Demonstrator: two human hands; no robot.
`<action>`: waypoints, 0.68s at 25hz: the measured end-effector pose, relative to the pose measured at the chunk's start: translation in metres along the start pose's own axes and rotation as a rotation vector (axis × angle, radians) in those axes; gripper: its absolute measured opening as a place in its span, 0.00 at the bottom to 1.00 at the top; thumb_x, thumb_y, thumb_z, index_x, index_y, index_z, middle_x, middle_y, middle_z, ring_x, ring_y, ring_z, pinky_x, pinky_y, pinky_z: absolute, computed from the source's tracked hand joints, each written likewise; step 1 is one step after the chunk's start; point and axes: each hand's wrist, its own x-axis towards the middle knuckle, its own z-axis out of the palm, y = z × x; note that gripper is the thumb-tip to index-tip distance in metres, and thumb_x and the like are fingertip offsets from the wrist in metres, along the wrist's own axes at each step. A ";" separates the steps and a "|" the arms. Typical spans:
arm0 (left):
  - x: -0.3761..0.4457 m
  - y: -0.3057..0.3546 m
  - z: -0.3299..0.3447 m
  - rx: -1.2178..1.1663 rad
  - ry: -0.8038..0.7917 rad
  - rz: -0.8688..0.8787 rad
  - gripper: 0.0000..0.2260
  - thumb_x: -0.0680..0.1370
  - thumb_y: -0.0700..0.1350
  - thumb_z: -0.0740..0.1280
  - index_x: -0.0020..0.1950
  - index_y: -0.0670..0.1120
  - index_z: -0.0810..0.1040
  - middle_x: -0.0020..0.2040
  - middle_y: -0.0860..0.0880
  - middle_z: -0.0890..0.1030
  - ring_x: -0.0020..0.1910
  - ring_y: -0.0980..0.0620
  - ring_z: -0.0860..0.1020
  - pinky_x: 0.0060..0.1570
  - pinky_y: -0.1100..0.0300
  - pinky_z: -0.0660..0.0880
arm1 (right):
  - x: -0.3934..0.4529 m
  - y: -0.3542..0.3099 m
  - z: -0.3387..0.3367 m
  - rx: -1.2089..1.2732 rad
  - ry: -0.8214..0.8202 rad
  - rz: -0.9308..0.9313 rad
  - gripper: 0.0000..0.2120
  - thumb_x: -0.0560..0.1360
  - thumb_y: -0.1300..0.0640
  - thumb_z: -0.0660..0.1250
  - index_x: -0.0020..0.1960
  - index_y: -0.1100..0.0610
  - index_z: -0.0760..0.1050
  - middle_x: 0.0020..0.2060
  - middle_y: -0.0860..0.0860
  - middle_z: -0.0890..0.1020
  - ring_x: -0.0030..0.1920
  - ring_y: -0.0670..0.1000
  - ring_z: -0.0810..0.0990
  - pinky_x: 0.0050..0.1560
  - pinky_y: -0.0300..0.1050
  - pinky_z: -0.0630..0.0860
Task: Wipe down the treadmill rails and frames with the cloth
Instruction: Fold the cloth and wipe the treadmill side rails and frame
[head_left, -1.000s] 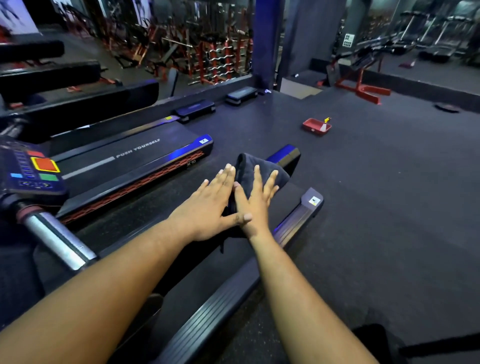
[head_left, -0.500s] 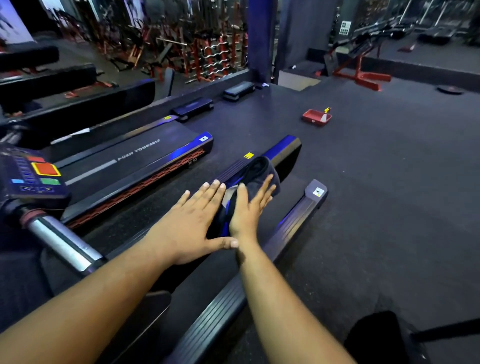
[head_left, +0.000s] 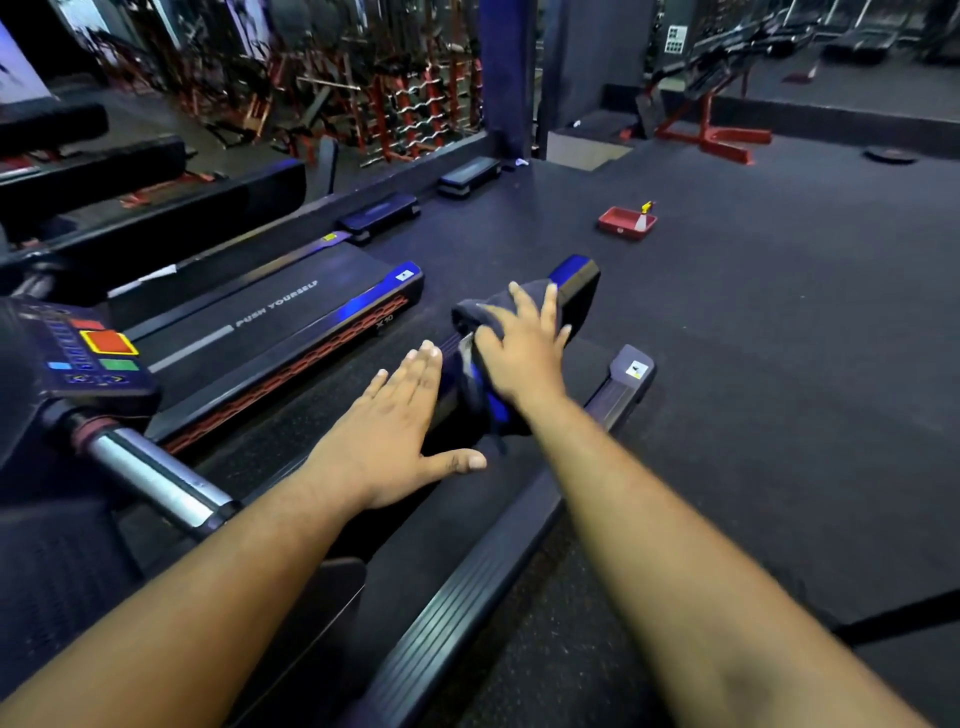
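Cloth (head_left: 480, 364) pressed on the left rail (head_left: 571, 283) near its end by flat right hand (head_left: 524, 348); left hand (head_left: 387, 436) open beside.

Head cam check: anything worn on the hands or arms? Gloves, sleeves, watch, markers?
Nothing visible. The left hand and right hand are bare: no gloves, rings or tape. Both forearms are uncovered from wrist to the frame edge, with no sleeves, watch, bands or markers in view.

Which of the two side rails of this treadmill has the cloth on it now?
The left rail, with the blue end. The right hand presses the dark cloth on it; the right rail lies bare.
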 end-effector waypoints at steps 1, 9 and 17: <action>-0.005 0.001 0.001 0.038 0.004 -0.006 0.55 0.65 0.82 0.42 0.78 0.47 0.29 0.80 0.49 0.33 0.79 0.55 0.35 0.79 0.51 0.42 | 0.023 0.004 -0.013 -0.090 -0.062 0.015 0.21 0.78 0.47 0.59 0.70 0.47 0.74 0.79 0.48 0.60 0.80 0.57 0.40 0.73 0.75 0.41; -0.059 -0.005 0.007 0.107 0.045 -0.158 0.56 0.66 0.82 0.41 0.79 0.44 0.32 0.81 0.47 0.37 0.80 0.52 0.39 0.78 0.52 0.42 | -0.072 -0.027 0.008 -0.175 -0.084 -0.372 0.25 0.76 0.39 0.55 0.68 0.47 0.74 0.70 0.46 0.72 0.79 0.52 0.54 0.73 0.71 0.41; -0.088 -0.019 0.002 0.068 0.008 -0.131 0.57 0.62 0.82 0.41 0.75 0.45 0.26 0.77 0.49 0.30 0.79 0.53 0.36 0.79 0.50 0.43 | -0.110 -0.066 0.028 -0.014 -0.076 -0.158 0.23 0.78 0.42 0.57 0.70 0.46 0.72 0.76 0.47 0.65 0.80 0.53 0.48 0.73 0.71 0.42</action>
